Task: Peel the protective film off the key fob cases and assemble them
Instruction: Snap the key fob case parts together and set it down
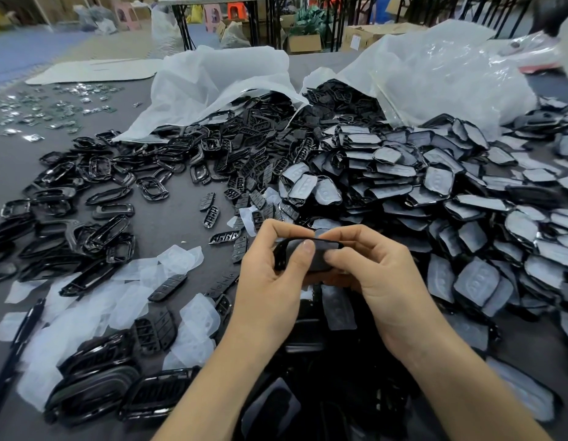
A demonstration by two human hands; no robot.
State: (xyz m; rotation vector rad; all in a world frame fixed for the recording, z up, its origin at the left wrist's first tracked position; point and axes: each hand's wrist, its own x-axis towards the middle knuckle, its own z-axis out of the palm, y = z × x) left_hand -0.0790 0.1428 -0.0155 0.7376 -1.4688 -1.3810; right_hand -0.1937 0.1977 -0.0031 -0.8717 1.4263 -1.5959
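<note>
The left hand and right hand pinched one key fob case just in front of the filmed-case pile. A slipping thumb could drop it into that pile, losing it.

— Where is the black key fob case?
— Just below the middle, lying flat, pinched by the left hand and right hand.
— And the rest?
— Film-covered cases heap up on the right. Peeled films lie lower left.

Dark grey table strewn with black case parts, peeled films, white bags
</note>
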